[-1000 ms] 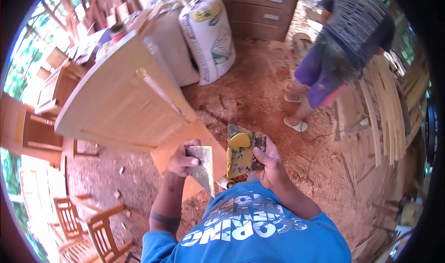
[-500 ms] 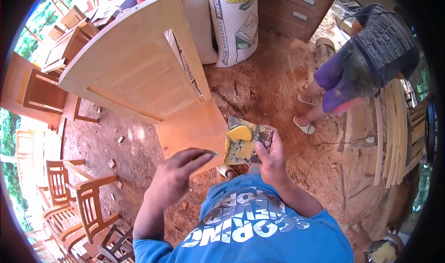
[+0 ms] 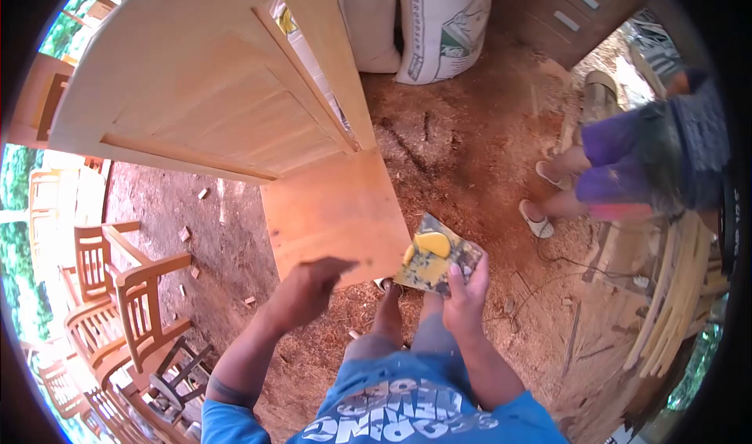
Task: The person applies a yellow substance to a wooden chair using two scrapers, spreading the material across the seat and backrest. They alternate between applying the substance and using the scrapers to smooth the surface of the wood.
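The right hand [image 3: 466, 299] grips by its near edge a small flat board [image 3: 435, 254] smeared with yellow filler paste, held level in front of the body, just right of the near corner of an orange-toned wooden panel [image 3: 337, 213]. A mound of paste sits on the upper part of the board, so material is at hand. The left hand [image 3: 308, 287] is extended toward the panel's near edge, fingers curled; it is blurred, and whether it holds a blade or scraper cannot be told from this view. The panel projects from the lower end of a pale unfinished cabinet [image 3: 204, 92] lying on its side on the sawdust-covered floor [image 3: 439, 146]. No paste is visible on the panel face, which looks clean and even; in my judgement filling has not begun on this surface or is at its start, with most work outstanding. Another person [image 3: 642, 158] stands to the right beside stacked wooden slats [image 3: 666, 287]. Printed sacks [image 3: 442, 21] lean beyond the cabinet, and wooden chairs [image 3: 125, 303] stand at left.
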Motion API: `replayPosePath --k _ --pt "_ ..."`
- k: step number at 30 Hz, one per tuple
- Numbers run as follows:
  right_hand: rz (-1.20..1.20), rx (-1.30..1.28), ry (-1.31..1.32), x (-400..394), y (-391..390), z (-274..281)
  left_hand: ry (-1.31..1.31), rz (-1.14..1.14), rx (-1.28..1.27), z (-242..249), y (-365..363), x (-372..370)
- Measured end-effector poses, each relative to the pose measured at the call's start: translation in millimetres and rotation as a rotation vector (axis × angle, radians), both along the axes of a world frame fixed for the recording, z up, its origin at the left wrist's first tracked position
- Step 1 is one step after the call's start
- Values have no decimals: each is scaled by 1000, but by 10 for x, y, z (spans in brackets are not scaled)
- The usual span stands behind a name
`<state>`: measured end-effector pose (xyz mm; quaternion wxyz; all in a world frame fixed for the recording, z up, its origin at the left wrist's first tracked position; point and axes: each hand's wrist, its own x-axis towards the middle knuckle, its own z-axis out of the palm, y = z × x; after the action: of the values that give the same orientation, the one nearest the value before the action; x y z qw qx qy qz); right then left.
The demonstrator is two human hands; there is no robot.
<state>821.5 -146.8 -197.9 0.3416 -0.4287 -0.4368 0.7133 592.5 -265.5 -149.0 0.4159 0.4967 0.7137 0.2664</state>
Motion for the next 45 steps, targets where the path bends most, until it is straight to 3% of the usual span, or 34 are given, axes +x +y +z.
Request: replayPosePath --k 1,5,8,11,15,27,36,45 --pt "-18 -61 38 11 35 -187 -64 171 -31 -313 61 -90" --pt "-54 -137 -16 127 163 -1099 288 317 63 -1851 457 -530" --pt "-103 -246 17 193 215 -1536 525 271 183 -2698 775 -767" --pt "-123 -272 -12 342 177 -1942 723 161 145 -3117 1043 -859" --pt "-118 -344 -51 447 190 -2200 964 37 44 -3384 1242 -901" --pt "-2 -395 -89 343 418 -2298 1101 51 16 -3790 1277 -833" --pt "30 -432 -98 271 495 -2301 904 97 38 -4017 1211 -855" --pt "81 -429 -117 217 543 -2322 728 228 109 -3894 1290 -891"
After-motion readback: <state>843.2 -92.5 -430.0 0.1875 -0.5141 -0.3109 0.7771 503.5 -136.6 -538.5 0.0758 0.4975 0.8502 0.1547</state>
